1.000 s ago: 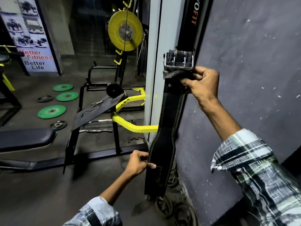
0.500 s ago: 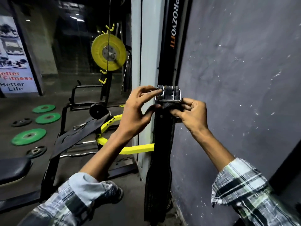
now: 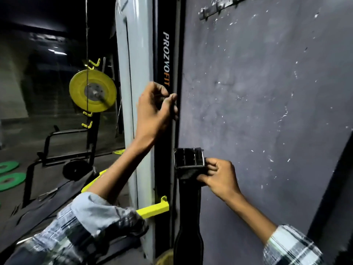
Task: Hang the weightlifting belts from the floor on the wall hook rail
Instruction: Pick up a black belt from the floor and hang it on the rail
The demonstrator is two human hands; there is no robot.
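A black leather weightlifting belt (image 3: 189,207) hangs straight down against the grey wall, its metal buckle (image 3: 189,157) at the top. My right hand (image 3: 219,176) grips the belt just under the buckle. My left hand (image 3: 152,111) is raised higher and to the left, in front of the black upright, apart from the belt. Its fingers are curled with thumb and forefinger close together, and whether they hold anything does not show. The metal hook rail (image 3: 219,8) is fixed high on the wall, well above the buckle.
A white and black machine upright (image 3: 164,60) marked PROZVOFIT stands directly left of the belt, with a yellow bar (image 3: 152,209) sticking out low. A rack with a yellow plate (image 3: 92,90) and green plates (image 3: 11,178) on the floor lie further left.
My left hand has let go of the buckle and risen up along the upright. My view has tilted upward, bringing the hook rail into sight. My right hand keeps its grip below the buckle.
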